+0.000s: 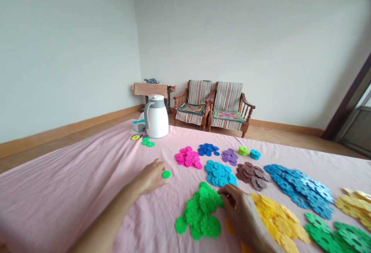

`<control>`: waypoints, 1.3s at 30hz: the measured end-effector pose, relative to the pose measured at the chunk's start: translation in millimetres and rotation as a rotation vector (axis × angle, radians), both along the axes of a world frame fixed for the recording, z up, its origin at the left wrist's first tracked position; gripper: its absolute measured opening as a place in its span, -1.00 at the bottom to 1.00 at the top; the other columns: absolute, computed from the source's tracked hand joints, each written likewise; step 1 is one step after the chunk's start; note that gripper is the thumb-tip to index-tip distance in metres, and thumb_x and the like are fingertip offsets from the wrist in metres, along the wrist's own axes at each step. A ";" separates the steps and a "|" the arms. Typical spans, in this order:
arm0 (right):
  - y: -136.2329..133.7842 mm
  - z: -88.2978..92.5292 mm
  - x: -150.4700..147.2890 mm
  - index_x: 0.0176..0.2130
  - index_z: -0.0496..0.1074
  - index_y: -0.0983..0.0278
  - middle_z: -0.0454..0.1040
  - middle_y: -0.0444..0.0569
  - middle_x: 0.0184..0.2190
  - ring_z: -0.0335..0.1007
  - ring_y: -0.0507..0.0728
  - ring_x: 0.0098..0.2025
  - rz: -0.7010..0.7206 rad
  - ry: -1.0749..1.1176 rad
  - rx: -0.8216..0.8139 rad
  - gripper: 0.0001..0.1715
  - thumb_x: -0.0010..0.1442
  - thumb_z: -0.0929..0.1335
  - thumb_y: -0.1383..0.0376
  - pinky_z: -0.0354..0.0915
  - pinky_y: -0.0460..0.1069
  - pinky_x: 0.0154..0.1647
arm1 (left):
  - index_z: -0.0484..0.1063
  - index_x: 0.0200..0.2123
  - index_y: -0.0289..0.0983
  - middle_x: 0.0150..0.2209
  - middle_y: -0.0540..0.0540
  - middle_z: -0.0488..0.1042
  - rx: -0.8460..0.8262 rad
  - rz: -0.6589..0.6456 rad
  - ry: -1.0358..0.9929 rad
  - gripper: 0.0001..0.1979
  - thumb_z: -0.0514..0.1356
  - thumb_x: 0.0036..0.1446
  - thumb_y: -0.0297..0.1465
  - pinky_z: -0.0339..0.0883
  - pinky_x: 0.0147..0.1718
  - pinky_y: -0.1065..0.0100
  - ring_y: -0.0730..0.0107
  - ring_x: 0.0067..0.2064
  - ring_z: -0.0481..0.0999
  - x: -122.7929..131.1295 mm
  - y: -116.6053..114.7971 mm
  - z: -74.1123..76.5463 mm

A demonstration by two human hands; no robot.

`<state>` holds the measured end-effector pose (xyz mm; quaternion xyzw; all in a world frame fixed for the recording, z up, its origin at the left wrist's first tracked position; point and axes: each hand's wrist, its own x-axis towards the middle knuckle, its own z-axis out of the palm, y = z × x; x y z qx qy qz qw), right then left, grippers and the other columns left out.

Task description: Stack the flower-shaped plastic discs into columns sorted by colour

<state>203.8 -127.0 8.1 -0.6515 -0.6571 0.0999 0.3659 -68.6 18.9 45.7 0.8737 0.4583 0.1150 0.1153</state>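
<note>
My left hand (150,177) rests on the pink cloth (72,191), its fingertips touching a single green disc (166,174); the fingers are loosely curled. My right hand (242,210) reaches into the right edge of a bright green pile of snowflake discs (199,210), with fingers pinched at a disc there. It lies over part of a yellow pile (278,218). Beyond are a cyan pile (218,173), a pink pile (188,157) and a brown pile (252,175).
A white jug (156,115) stands at the cloth's far edge by a tissue box (138,125) and a few loose discs (147,141). More piles: dark blue (208,149), purple (229,156), blue (301,187), green (339,235), yellow (356,202). Two wooden armchairs (214,108) line the wall.
</note>
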 end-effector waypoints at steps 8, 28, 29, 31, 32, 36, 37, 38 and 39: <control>-0.2 -1.3 0.0 -0.35 0.41 0.23 0.44 -0.09 -0.44 0.31 0.07 -0.42 0.008 0.001 0.003 -0.77 0.19 0.19 0.29 0.15 -0.07 -0.40 | 0.37 -0.40 -0.29 -0.41 0.02 0.35 -0.068 -0.169 -0.175 -0.82 0.15 -0.17 -0.57 0.20 -0.43 0.50 0.43 -0.39 0.38 18.4 -10.5 -4.8; -1.8 3.7 -2.8 -0.38 0.42 0.23 0.43 -0.12 -0.47 0.30 0.04 -0.45 0.014 0.018 -0.001 -0.76 0.17 0.20 0.33 0.13 -0.09 -0.43 | 0.41 -0.03 -0.15 -0.11 -0.06 0.37 -0.015 -0.546 -0.237 -0.59 0.11 0.07 -0.60 0.24 -0.05 0.35 0.31 -0.07 0.37 64.0 -61.6 22.1; -1.7 3.5 -2.3 -0.38 0.42 0.23 0.43 -0.12 -0.47 0.30 0.04 -0.45 0.019 0.018 0.000 -0.77 0.17 0.20 0.34 0.14 -0.09 -0.42 | 0.38 0.01 -0.13 -0.08 -0.07 0.37 0.027 -0.592 -0.194 -0.56 0.09 0.09 -0.61 0.22 -0.01 0.32 0.28 -0.03 0.34 68.6 -63.5 22.8; -1.0 2.7 -1.2 -0.38 0.42 0.24 0.43 -0.12 -0.47 0.31 0.05 -0.44 0.024 0.014 0.009 -0.77 0.16 0.20 0.34 0.14 -0.09 -0.41 | 0.34 0.06 -0.12 -0.04 -0.09 0.37 0.104 -0.655 -0.108 -0.54 0.06 0.13 -0.61 0.20 0.01 0.28 0.23 0.01 0.31 77.1 -64.6 22.2; -0.6 2.3 -0.9 -0.38 0.42 0.24 0.43 -0.12 -0.47 0.31 0.04 -0.44 0.024 0.011 0.017 -0.78 0.16 0.20 0.35 0.14 -0.09 -0.42 | 0.34 0.06 -0.12 -0.04 -0.10 0.37 0.126 -0.675 -0.071 -0.55 0.05 0.14 -0.60 0.20 0.01 0.27 0.22 0.01 0.31 80.6 -64.1 21.2; 0.5 2.3 -1.5 -0.38 0.42 0.24 0.44 -0.11 -0.47 0.31 0.04 -0.45 0.023 0.006 0.053 -0.77 0.15 0.20 0.37 0.14 -0.10 -0.43 | 0.44 -0.14 -0.18 -0.15 -0.10 0.40 0.106 -0.648 -0.029 -0.73 0.13 0.11 -0.55 0.25 -0.07 0.30 0.22 -0.06 0.35 87.1 -59.4 15.3; 0.5 2.6 -1.9 -0.38 0.42 0.24 0.44 -0.11 -0.47 0.32 0.04 -0.45 0.024 0.007 0.058 -0.77 0.15 0.20 0.37 0.14 -0.10 -0.43 | 0.45 -0.19 -0.19 -0.18 -0.09 0.40 0.088 -0.626 -0.045 -0.78 0.15 0.10 -0.55 0.26 -0.09 0.31 0.22 -0.08 0.35 87.2 -58.3 14.0; 0.2 2.9 -2.3 -0.38 0.42 0.24 0.44 -0.11 -0.47 0.32 0.04 -0.45 0.024 0.007 0.060 -0.77 0.15 0.20 0.38 0.15 -0.10 -0.43 | 0.45 -0.22 -0.20 -0.20 -0.09 0.40 0.065 -0.607 -0.068 -0.79 0.16 0.08 -0.55 0.26 -0.11 0.31 0.22 -0.09 0.35 86.8 -57.2 12.8; -0.1 3.2 -2.5 -0.38 0.42 0.24 0.45 -0.11 -0.47 0.32 0.04 -0.44 0.024 0.007 0.061 -0.77 0.15 0.20 0.38 0.15 -0.11 -0.43 | 0.45 -0.23 -0.20 -0.21 -0.08 0.39 0.039 -0.593 -0.093 -0.79 0.17 0.06 -0.55 0.27 -0.12 0.32 0.23 -0.09 0.35 86.2 -56.1 11.9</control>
